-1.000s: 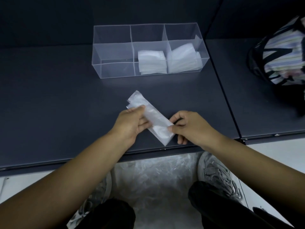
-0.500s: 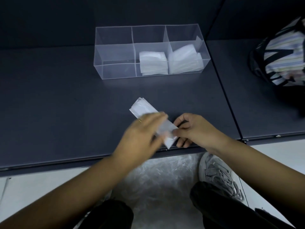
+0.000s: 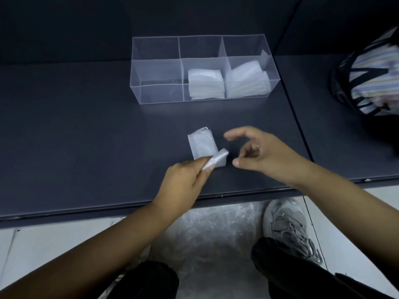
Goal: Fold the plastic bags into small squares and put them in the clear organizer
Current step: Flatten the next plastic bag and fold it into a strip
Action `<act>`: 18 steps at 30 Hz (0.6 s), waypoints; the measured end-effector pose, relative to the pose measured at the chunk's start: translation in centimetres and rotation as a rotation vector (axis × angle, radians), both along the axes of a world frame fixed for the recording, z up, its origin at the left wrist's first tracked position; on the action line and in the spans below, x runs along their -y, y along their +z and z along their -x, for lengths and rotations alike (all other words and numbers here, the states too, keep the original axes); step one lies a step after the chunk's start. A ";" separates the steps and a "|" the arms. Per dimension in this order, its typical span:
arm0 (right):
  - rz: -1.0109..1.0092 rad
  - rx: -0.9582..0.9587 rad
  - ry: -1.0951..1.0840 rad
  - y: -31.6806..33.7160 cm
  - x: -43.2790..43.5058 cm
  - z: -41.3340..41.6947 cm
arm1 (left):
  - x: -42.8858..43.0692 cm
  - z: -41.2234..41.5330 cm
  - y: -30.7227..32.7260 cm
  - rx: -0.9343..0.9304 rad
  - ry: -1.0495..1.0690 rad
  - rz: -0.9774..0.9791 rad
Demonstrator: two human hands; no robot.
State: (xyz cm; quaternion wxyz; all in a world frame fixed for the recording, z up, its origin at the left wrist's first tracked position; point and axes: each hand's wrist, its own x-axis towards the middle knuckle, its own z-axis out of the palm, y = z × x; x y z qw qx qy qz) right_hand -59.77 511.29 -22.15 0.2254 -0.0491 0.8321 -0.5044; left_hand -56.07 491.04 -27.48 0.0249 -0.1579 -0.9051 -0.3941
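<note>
Here I see the dark table [image 3: 86,147] under both hands. The clear organizer [image 3: 157,61] sits well beyond the fingertips, with folded squares [image 3: 205,83] in its middle and right compartments. The right hand [image 3: 265,154] hovers with its fingers loosely curled, holding nothing. Just left of it, the left hand [image 3: 183,180] pinches the upturned near end of the plastic bag [image 3: 201,145].

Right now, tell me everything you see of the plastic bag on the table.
The plastic bag is thin, translucent white film, folded into a narrow strip on the dark table in front of the clear organizer. The left hand pinches its near end, lifted and curled back over it. The right hand hovers beside it, not touching.
</note>
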 end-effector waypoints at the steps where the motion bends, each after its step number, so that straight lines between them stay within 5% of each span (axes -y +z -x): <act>1: 0.004 0.031 0.062 -0.5 0.3 0.1 | 0.0 0.2 0.0 0.047 0.017 -0.030; 6: 0.071 0.026 -0.073 -3.7 2.7 0.6 | 0.0 2.1 -0.2 0.274 0.101 -0.177; 13: -0.101 0.088 -0.231 -4.7 3.7 2.8 | -0.6 4.8 0.3 0.640 0.440 -0.539; 15: -0.162 0.087 -0.243 -5.0 4.0 3.3 | -0.3 4.4 0.2 0.536 0.497 -0.501; 18: -0.213 0.086 -0.240 -5.3 4.4 3.8 | 0.4 3.0 -0.2 0.071 0.387 -0.152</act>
